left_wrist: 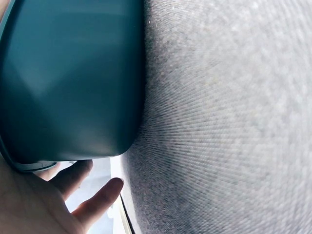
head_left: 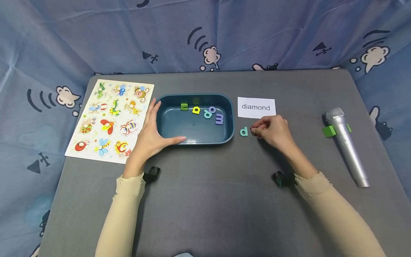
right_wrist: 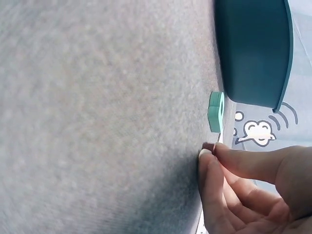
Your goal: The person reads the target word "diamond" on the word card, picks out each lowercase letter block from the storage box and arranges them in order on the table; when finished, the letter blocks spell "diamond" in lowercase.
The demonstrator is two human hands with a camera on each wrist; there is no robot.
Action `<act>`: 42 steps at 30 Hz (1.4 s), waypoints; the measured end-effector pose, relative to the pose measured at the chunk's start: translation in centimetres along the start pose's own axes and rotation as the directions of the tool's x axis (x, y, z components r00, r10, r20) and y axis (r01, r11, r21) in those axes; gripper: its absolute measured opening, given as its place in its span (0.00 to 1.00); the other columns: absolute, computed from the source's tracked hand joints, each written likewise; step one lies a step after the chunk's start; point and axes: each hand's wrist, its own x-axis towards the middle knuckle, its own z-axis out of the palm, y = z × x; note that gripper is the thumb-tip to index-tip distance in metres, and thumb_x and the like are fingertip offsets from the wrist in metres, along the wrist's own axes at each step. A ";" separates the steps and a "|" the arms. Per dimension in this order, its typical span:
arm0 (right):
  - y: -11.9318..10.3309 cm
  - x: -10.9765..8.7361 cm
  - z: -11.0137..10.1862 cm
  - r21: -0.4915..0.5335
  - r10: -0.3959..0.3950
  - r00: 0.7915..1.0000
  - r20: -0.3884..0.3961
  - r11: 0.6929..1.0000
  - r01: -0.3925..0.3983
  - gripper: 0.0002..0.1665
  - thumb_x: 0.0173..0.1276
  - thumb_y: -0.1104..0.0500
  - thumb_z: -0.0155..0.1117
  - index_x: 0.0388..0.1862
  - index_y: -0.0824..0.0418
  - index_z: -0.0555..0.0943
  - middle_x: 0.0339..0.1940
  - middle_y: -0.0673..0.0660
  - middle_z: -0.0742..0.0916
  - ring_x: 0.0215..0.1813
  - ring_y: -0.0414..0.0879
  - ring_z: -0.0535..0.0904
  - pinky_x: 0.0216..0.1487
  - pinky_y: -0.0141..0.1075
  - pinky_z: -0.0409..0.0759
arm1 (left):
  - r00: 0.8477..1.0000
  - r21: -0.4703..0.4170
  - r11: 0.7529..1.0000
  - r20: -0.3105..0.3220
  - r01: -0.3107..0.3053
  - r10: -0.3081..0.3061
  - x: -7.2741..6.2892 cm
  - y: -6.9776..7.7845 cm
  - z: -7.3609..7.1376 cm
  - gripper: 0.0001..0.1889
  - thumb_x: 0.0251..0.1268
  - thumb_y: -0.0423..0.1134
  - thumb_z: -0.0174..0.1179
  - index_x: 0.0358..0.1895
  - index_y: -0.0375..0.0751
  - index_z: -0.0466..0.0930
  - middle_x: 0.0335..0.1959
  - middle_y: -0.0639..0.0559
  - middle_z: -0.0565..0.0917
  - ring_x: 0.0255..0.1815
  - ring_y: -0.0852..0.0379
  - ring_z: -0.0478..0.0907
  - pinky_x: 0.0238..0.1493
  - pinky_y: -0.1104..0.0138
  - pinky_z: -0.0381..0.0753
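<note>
My left hand (head_left: 151, 132) spans the left end of the dark teal tray (head_left: 194, 143), its thumb along the front rim and its fingers fairly straight by the left side. Inside lie several coloured letters: a green one (head_left: 184, 106), a yellow "a" (head_left: 196, 110), a purple "o" (head_left: 212, 110), a teal "d" (head_left: 207, 114) and a purple "m" (head_left: 219, 119). Right of the tray, a teal letter "d" (head_left: 244, 131) lies on the table. Just beside it, my right hand (head_left: 273, 132) pinches a small dark brown piece (right_wrist: 208, 146) at the tabletop, mostly hidden by the fingertips.
Behind the right hand lies a white card (head_left: 256, 107) reading "diamond". A silver microphone (head_left: 348, 150) with a green block is at the right. The insect sticker sheet (head_left: 109, 121) lies left of the tray. A patterned blue cloth (head_left: 273, 32) hangs behind the grey table.
</note>
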 end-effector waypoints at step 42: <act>-12.3 7.0 8.9 0.000 -0.264 0.941 0.211 0.963 0.270 0.28 0.69 0.65 0.76 0.68 0.57 0.85 0.60 0.58 0.89 0.53 0.51 0.83 0.55 0.45 0.81 | 1.000 -0.016 1.000 -0.007 -0.002 0.002 0.1 -0.1 0.0 0.72 0.44 0.63 0.84 0.88 0.61 0.40 0.90 0.66 0.36 0.90 0.51 0.42 0.81 0.34 0.57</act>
